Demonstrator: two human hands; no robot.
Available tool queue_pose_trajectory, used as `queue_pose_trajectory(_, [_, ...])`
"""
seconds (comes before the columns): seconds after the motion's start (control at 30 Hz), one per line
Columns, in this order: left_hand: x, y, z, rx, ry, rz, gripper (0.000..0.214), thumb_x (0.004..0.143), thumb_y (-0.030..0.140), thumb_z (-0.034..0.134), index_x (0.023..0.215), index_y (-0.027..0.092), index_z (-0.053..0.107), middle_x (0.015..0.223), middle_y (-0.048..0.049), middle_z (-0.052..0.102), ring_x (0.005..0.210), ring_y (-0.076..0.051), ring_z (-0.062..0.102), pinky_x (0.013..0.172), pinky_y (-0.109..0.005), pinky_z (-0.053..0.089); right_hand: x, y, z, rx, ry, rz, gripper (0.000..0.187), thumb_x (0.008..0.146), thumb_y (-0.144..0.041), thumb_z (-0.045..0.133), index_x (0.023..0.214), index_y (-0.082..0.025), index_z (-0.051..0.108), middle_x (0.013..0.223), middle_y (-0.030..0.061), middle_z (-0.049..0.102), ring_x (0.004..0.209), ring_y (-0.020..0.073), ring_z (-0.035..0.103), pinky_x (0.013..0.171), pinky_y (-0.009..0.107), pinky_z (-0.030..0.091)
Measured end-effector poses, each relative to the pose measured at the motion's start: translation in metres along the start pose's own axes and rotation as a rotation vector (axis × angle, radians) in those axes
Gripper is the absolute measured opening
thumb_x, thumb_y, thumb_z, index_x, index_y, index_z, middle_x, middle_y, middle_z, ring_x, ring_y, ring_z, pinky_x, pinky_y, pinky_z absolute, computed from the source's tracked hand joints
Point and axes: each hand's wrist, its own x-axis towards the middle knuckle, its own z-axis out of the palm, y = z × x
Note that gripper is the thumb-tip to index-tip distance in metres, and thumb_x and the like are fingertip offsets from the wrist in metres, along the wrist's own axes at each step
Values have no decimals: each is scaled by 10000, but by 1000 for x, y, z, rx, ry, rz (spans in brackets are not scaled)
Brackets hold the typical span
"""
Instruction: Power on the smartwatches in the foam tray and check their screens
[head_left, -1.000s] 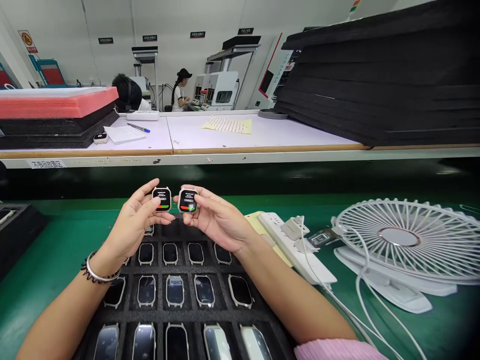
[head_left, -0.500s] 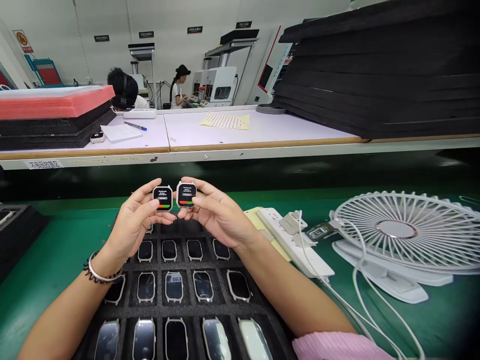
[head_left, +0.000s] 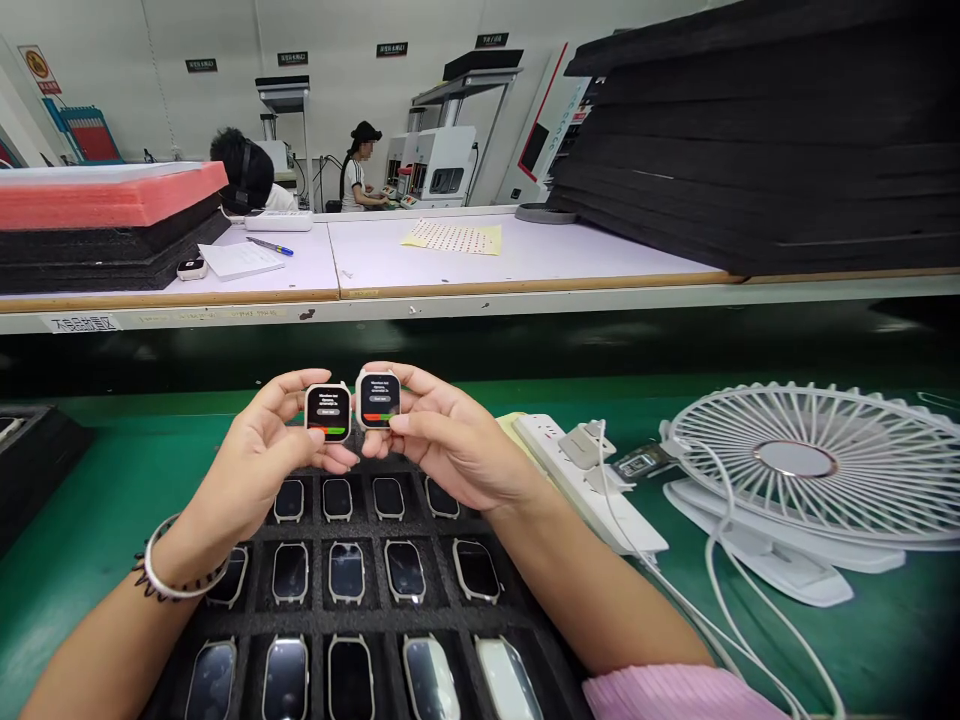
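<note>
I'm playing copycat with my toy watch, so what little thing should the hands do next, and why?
Maybe the right hand should slide its thumb up to the grey button on its watch. That watch is lit, the button sits above a red-and-green bar, and the thumb lies low by the bar. The left hand holds the other watch.

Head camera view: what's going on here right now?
A person's left hand holds one pale-framed, rounded-square smartwatch and the right hand holds another matching smartwatch, side by side, both screens lit. Nearer the person, a black foam tray holds rows of similar strapless watches in compartments. A white plastic power strip lies right of the tray.
</note>
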Motion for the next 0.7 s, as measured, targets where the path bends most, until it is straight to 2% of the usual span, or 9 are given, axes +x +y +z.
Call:
queue_pose_trajectory(0.1, [-10, 12, 1, -28, -46, -76, 443, 805, 225, 738, 1211, 185, 567, 1049, -60, 688, 679, -179, 731, 656, -304, 629, -7, -6, 2, 35, -67, 61, 433, 779, -129, 682, 1197, -182, 582, 873, 8, 701, 713, 152, 707, 682, 280, 557])
queue_pose_trajectory(0.23, [-18, 20, 1, -33, -85, -103, 434, 816, 223, 739, 1216, 191, 574, 1083, -69, 686, 718, -195, 740, 683, -309, 631, -14, -12, 5, 50, -103, 74, 414, 796, -118, 679, 1195, -180, 586, 887, 8, 701, 726, 150, 718, 685, 266, 557])
queue_pose_trajectory(0.43, [-26, 22, 2, 14, -88, -107, 390, 870, 252, 696, 1238, 212, 572, 1169, -92, 673, 760, -202, 741, 728, -337, 628, -19, -15, 8, 9, -122, 79, 406, 816, -151, 696, 1204, -187, 581, 963, 25, 700, 726, 145, 713, 676, 268, 555])
queue_pose_trajectory(0.7, [-28, 18, 3, 12, -110, -72, 280, 870, 198, 703, 1127, 227, 597, 1027, -45, 679, 741, -176, 730, 732, -312, 614, -23, -16, 10, -1, -148, 90, 402, 826, -168, 702, 1207, -196, 576, 946, 16, 691, 740, 144, 706, 702, 281, 548])
